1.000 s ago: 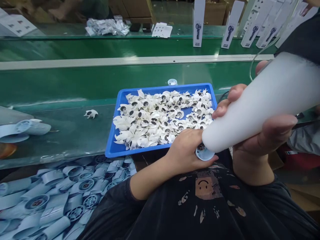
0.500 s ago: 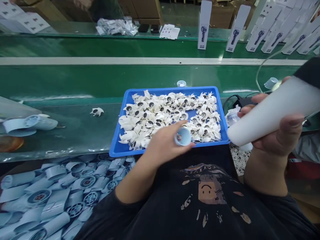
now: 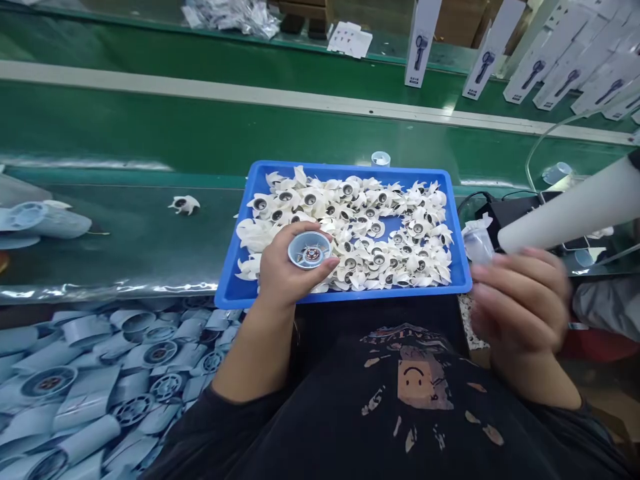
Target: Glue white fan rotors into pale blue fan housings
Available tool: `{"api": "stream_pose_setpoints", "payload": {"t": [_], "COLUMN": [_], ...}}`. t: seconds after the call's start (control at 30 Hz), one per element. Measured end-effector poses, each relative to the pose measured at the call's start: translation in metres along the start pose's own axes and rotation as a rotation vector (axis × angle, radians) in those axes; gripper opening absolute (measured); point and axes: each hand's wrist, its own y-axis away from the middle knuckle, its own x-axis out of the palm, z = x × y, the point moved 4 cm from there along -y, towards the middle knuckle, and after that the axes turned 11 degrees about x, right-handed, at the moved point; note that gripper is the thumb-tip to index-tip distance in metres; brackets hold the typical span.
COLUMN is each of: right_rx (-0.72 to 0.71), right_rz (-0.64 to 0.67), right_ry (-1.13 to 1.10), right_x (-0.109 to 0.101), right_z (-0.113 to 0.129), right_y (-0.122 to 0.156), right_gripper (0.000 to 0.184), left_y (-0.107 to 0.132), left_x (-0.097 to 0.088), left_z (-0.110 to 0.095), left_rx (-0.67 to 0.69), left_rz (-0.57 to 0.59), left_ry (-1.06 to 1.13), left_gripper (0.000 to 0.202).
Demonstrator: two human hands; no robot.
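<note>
My left hand [image 3: 283,277] is closed round a pale blue round fan housing [image 3: 309,250], its open end facing up, over the near left part of a blue tray [image 3: 227,293]. The tray holds several white fan impellers [image 3: 385,227]. My right hand [image 3: 520,303] hovers blurred to the right of the tray, fingers loosely apart and nothing in them. Just above it, apart from the fingers, a thick white cylindrical tool [image 3: 570,212] slants up to the right.
The tray sits on a green conveyor belt [image 3: 125,133]. One loose impeller [image 3: 184,204] lies on the belt to the left, near a pale blue housing [image 3: 45,220]. A heap of blue housings [image 3: 100,373] fills the lower left. White product boxes [image 3: 423,43] stand at the back.
My left hand drew the housing away from the tool's tip and moved it left over the tray. My right hand let go of the white tool, which has swung up and to the right.
</note>
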Motion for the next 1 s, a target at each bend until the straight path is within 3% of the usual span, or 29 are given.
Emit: {"api": "stream_pose_setpoints", "payload": {"t": [0.1,0.23,0.3,0.57,0.8,1.0], "right_rx": [-0.093,-0.015,-0.011,0.022,0.08,0.196], "right_rz": [0.108,0.644,0.805,0.957,1.082,1.041], "right_ry": [0.124,0.266,0.344,0.537,0.607,0.578], "right_x": [0.026,0.072,0.083,0.089,0.1,0.102], "right_z": [0.008,-0.002,-0.002,0.012,0.024,0.03], "right_y": [-0.002,-0.006,-0.007,-0.019,-0.033,-0.044], "right_gripper": [0.018,0.027,0.028,0.03,0.03,0.023], "left_y": [0.002,0.002,0.002,0.0,-0.001,0.0], "left_x": [-0.001,0.0,0.0,0.001,0.001,0.002], "left_z": [0.0,-0.001,-0.001,0.004,0.01,0.02], "left_rx": [-0.01,-0.033,-0.047,-0.037,-0.025,0.054], "left_rz": [0.041,0.082,0.091,0.083,-0.011,-0.121], "left_ry": [-0.045,-0.059,-0.063,-0.08,-0.072,-0.034], "left_gripper": [0.052,0.054,0.056,0.057,0.056,0.066]}}
